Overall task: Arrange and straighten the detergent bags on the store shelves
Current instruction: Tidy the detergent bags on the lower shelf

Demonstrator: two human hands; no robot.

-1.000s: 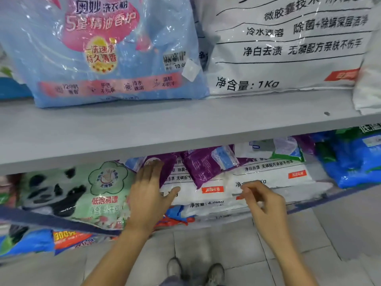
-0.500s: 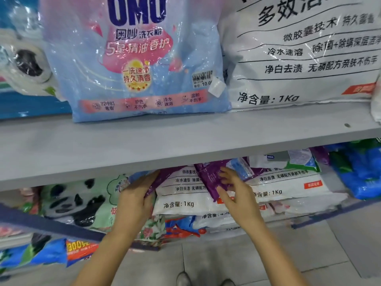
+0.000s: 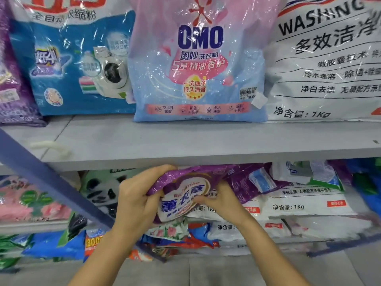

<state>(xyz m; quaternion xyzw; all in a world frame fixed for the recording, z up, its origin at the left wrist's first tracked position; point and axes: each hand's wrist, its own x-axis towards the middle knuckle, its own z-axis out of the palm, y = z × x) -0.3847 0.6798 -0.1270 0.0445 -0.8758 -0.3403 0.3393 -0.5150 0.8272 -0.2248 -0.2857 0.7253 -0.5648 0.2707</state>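
Crumpled purple plastic detergent bag (image 3: pixel 185 195), white oval label, tilted at centre, overlapping flat white plastic 1Kg bags (image 3: pixel 299 206) on its right; pink-and-blue plastic OMO bag (image 3: pixel 198 65) upright above

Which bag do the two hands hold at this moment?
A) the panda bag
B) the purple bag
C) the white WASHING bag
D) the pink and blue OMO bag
B: the left hand and the right hand both grip the purple bag, just below the upper shelf board.

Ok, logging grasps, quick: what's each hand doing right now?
Left hand: grips the crinkly purple plastic detergent bag at its left end.
Right hand: pinches the same bag from the right.
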